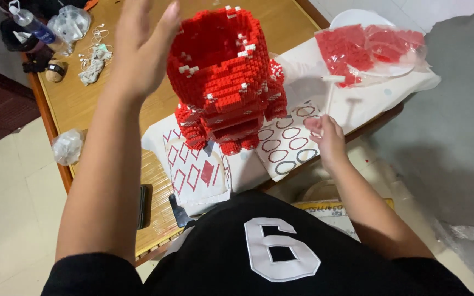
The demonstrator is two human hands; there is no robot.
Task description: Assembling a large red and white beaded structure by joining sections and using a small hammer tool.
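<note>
Your left hand hangs flat and wide open, holding nothing, just beside the red model, a hollow, knobbly figure of small bricks standing mid-desk on patterned white cloth. Your right hand pinches a thin white T-shaped tool. Beyond it, a clear bag of red bricks lies crumpled.

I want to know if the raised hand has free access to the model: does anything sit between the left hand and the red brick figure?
Nothing visible does. The left hand hangs open just left of the red brick figure, with only air between them.
</note>
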